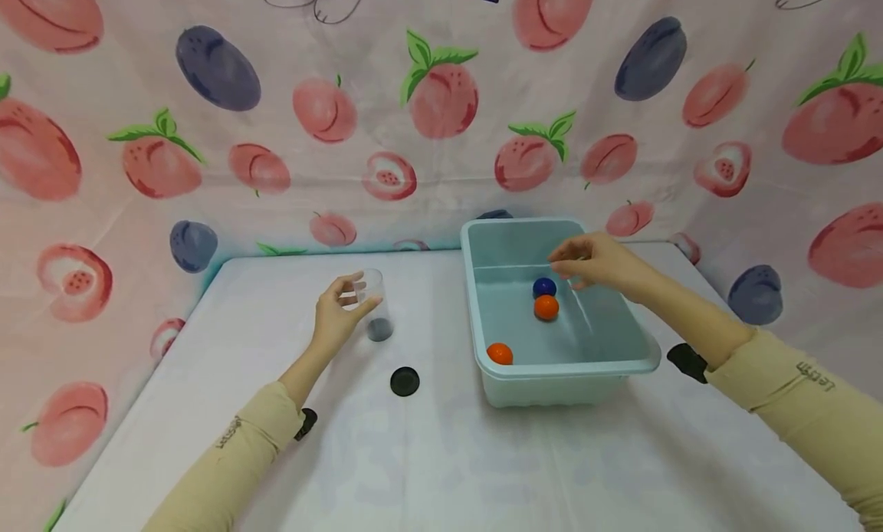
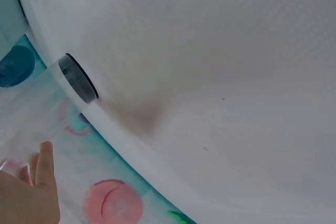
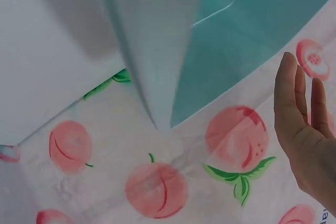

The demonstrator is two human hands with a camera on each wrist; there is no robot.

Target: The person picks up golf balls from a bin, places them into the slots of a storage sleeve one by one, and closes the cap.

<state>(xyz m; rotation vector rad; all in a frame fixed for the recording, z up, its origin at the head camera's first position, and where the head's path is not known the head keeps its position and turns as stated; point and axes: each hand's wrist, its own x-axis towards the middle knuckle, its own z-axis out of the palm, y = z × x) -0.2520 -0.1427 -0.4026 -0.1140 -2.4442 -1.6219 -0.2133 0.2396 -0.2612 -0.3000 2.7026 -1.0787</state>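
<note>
My left hand (image 1: 336,313) grips a clear plastic cylinder (image 1: 372,287) near its upper part, thumb on one side and fingers on the other. The cylinder stands nearly upright with a dark base (image 1: 379,330); the left wrist view shows that black-edged base (image 2: 79,78) close by the table edge. Over the right part of a pale blue-green plastic tub (image 1: 572,369) hangs my right hand (image 1: 600,265), its fingers loosely extended and nothing visible in them. Inside the tub lie a dark blue ball (image 1: 544,288), an orange ball (image 1: 546,308) against it, and another orange ball (image 1: 500,353) in the front left corner.
A round black lid (image 1: 405,381) lies flat on the white table (image 1: 428,455), between the cylinder and the tub. Dark objects show beside the left cuff (image 1: 306,424) and the right cuff (image 1: 724,367). A fruit-print cloth (image 1: 428,164) hangs behind the table.
</note>
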